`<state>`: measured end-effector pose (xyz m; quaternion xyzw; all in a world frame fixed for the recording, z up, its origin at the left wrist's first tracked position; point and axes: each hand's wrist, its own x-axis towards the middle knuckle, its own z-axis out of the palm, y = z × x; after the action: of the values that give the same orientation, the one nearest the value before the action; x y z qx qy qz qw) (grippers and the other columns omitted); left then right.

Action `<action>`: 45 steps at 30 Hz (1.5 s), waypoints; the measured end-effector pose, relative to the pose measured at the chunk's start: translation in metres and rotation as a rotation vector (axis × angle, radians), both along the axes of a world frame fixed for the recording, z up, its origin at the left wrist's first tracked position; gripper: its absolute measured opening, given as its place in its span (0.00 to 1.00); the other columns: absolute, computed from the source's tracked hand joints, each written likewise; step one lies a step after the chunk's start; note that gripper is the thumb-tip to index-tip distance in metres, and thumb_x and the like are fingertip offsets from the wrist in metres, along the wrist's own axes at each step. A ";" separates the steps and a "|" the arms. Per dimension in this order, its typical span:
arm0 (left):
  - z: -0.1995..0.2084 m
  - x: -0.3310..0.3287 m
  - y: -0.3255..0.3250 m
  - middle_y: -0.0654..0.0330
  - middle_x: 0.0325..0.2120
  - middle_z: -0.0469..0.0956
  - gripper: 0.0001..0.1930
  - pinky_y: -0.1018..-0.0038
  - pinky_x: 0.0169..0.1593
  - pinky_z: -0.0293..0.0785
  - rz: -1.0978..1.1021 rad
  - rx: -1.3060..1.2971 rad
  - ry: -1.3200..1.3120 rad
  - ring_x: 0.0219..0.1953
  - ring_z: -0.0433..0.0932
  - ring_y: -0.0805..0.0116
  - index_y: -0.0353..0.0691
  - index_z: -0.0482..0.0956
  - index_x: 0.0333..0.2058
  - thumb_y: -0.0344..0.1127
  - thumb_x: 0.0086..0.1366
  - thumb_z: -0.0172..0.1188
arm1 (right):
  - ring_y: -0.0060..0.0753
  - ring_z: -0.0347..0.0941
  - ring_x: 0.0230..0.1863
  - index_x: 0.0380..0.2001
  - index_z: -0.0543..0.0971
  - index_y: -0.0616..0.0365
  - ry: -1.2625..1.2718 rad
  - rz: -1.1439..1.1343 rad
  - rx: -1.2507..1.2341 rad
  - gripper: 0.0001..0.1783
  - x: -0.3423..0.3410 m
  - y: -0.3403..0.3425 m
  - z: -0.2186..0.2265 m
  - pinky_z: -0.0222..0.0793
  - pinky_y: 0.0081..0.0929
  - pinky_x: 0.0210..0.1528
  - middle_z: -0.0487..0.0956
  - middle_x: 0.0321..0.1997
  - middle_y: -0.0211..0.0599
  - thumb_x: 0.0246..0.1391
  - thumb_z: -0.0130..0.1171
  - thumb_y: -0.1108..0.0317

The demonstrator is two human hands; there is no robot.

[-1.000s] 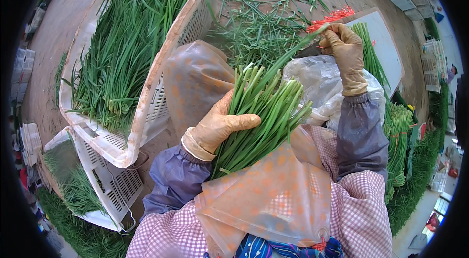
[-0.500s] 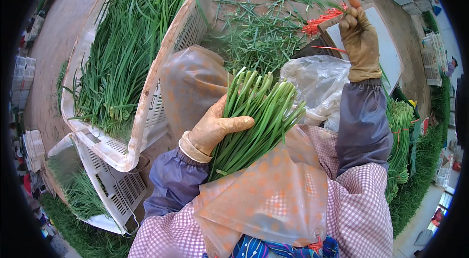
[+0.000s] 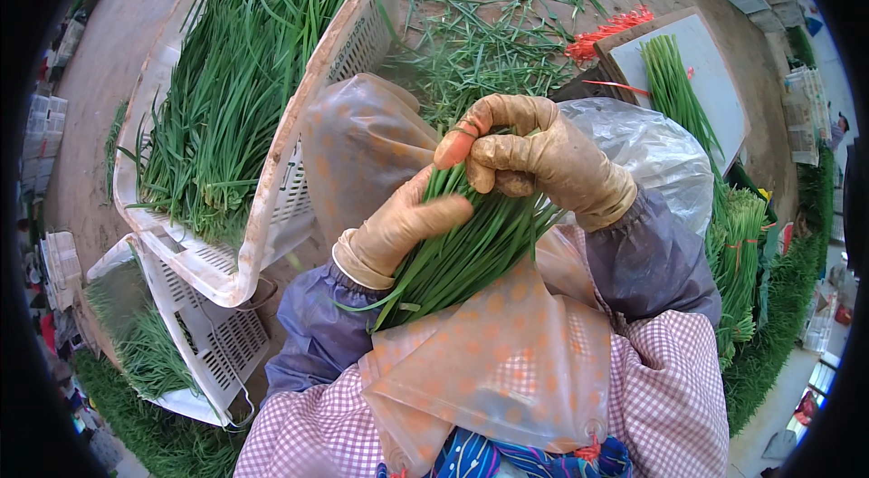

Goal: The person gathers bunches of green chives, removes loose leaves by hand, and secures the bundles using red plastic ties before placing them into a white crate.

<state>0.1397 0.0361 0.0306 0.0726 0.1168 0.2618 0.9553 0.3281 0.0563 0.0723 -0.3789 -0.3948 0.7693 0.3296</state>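
Gripped in my gloved left hand (image 3: 403, 229) is a bunch of green garlic chives (image 3: 475, 256), lying slanted over my lap. The left thumb lies across the stalks, slightly blurred. My gloved right hand (image 3: 543, 157) is bent over the bunch's upper end, its fingers closed around the stalk tips and hiding most of them. Orange wrapping covers one of its fingertips. Under the chives lies a clear plastic apron (image 3: 498, 360) with orange spots.
A white crate (image 3: 272, 206) full of chives tilts at the left, above another crate (image 3: 226, 356). Loose leaves (image 3: 507, 52) litter the floor ahead. At right are a board (image 3: 715, 71) bearing chives, red ties (image 3: 606, 30), a plastic bag (image 3: 647, 138) and tied bundles (image 3: 740, 252).
My right hand has come down and left from beside the board to the top of the chives in my left hand. Chives on the board now show where that hand and arm were.
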 end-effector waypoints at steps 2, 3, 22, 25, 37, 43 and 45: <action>-0.019 -0.005 0.001 0.61 0.50 0.72 0.20 0.71 0.56 0.69 -0.062 0.343 0.243 0.51 0.72 0.69 0.41 0.66 0.56 0.38 0.67 0.55 | 0.09 0.62 0.18 0.41 0.78 0.64 -0.025 -0.037 -0.005 0.10 -0.003 -0.003 0.004 0.56 0.07 0.20 0.77 0.25 0.28 0.59 0.52 0.72; -0.022 -0.006 0.001 0.59 0.52 0.70 0.24 0.70 0.58 0.67 -0.068 0.301 0.250 0.54 0.71 0.67 0.37 0.63 0.58 0.35 0.65 0.56 | 0.09 0.62 0.18 0.41 0.77 0.65 -0.054 -0.070 0.005 0.10 -0.005 -0.004 0.003 0.57 0.07 0.20 0.78 0.25 0.28 0.59 0.51 0.73; -0.021 -0.005 0.000 0.62 0.52 0.72 0.26 0.74 0.55 0.70 -0.069 0.278 0.334 0.51 0.72 0.72 0.38 0.61 0.61 0.34 0.66 0.57 | 0.26 0.79 0.34 0.42 0.82 0.54 -0.536 -0.573 0.830 0.14 0.073 0.021 -0.002 0.76 0.20 0.37 0.83 0.32 0.35 0.60 0.55 0.58; -0.024 -0.005 0.000 0.62 0.50 0.72 0.26 0.74 0.53 0.71 -0.073 0.246 0.337 0.49 0.73 0.73 0.39 0.62 0.60 0.34 0.65 0.58 | 0.34 0.79 0.39 0.37 0.82 0.59 -0.594 -0.369 0.919 0.15 0.025 0.017 -0.007 0.74 0.27 0.42 0.82 0.35 0.40 0.56 0.60 0.58; -0.022 -0.005 0.002 0.62 0.49 0.73 0.26 0.75 0.52 0.72 -0.061 0.222 0.340 0.48 0.74 0.73 0.38 0.62 0.59 0.35 0.65 0.58 | 0.26 0.70 0.24 0.30 0.78 0.63 -0.720 -0.001 0.541 0.08 0.035 0.009 -0.006 0.68 0.26 0.30 0.75 0.23 0.35 0.53 0.63 0.69; -0.030 -0.006 0.001 0.59 0.54 0.70 0.28 0.72 0.56 0.69 -0.084 0.213 0.299 0.53 0.72 0.70 0.38 0.59 0.62 0.34 0.65 0.58 | 0.21 0.73 0.29 0.30 0.80 0.64 -0.695 -0.131 0.669 0.08 0.026 0.006 -0.021 0.69 0.24 0.33 0.79 0.26 0.31 0.52 0.63 0.69; -0.030 -0.007 0.001 0.59 0.54 0.70 0.28 0.71 0.57 0.69 -0.056 0.240 0.273 0.54 0.71 0.69 0.38 0.59 0.62 0.33 0.65 0.57 | 0.21 0.73 0.29 0.29 0.81 0.63 -0.616 -0.293 0.466 0.07 0.013 0.000 -0.024 0.70 0.22 0.34 0.81 0.27 0.32 0.52 0.63 0.69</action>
<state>0.1331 0.0369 0.0009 0.2243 0.2112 0.2349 0.9219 0.3413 0.0560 0.0481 -0.5588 -0.5806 0.4551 0.3789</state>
